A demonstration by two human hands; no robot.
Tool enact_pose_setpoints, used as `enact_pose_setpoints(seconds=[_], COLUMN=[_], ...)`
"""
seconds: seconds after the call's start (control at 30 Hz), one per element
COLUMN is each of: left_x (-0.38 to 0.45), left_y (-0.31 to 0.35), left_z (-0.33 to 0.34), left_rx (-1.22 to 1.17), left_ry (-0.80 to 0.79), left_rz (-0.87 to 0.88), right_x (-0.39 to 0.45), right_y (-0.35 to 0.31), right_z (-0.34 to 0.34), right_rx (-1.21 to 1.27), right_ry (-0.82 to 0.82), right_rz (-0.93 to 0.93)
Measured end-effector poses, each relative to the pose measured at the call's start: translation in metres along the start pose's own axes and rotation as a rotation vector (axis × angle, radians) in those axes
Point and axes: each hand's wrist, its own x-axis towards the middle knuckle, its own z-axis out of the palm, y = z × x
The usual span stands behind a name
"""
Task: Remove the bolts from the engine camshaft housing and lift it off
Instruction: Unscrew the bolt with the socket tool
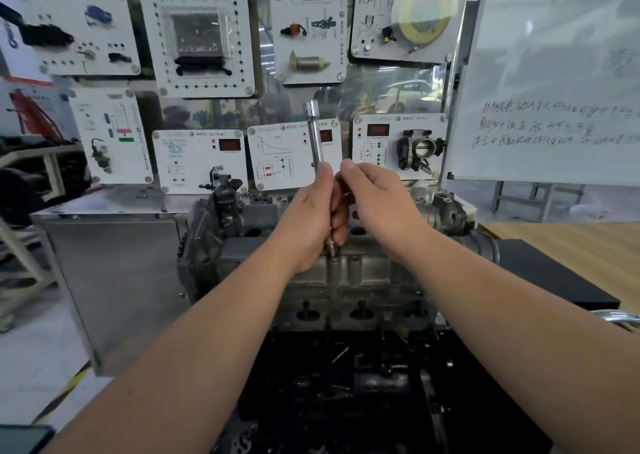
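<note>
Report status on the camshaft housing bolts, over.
Left hand grips the upright socket extension, tip on a bolt. Right hand pinches the shaft beside it. Camshaft housing not yet lifted. Nothing blocking.

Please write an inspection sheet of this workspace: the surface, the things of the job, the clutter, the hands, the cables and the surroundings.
surface: grey metal stand bears the engine.
job's things: camshaft housing in place; long socket extension stands upright, its tip on a bolt.
clutter: dark loose parts below the engine, blurred.
hands: left hand grips the extension; right hand pinches something beside it, what exactly cannot be told.
cables: nothing seen.
surroundings: training panels behind, whiteboard at right.
</note>
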Motion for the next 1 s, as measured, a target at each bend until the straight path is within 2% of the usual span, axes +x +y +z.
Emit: enact_pose_setpoints(seconds=[0.13, 0.27, 0.43, 0.67, 0.77, 0.87, 1.0], left_x=[0.003, 0.004, -0.002, -0.01, -0.013, -0.016, -0.017], left_y=[-0.002, -0.001, -0.001, 0.001, 0.0, 0.0, 0.001], left_z=[-0.002, -0.001, 0.002, -0.002, 0.002, 0.003, 0.002], left_rx=[0.043, 0.041, 0.136, 0.011, 0.143, 0.319, 0.359], left_ry=[-0.028, -0.014, -0.068, -0.062, -0.05, -0.017, -0.009], left_rz=[0.027, 0.027, 0.059, 0.089, 0.132, 0.162, 0.125], right_x=[0.002, 0.006, 0.013, 0.005, 0.007, 0.015, 0.023], right_y=[-0.01, -0.023, -0.023, -0.017, -0.028, -0.05, -0.064], right_z=[0.003, 0.008, 0.01, 0.006, 0.005, 0.01, 0.018], right_rx=[0.044, -0.028, 0.039, 0.081, 0.134, 0.335, 0.401], right_ry=[-0.011, -0.017, 0.006, -0.024, 0.004, 0.05, 0.11], right_rz=[-0.054, -0.137, -0.123, -0.112, -0.105, -0.076, 0.029])
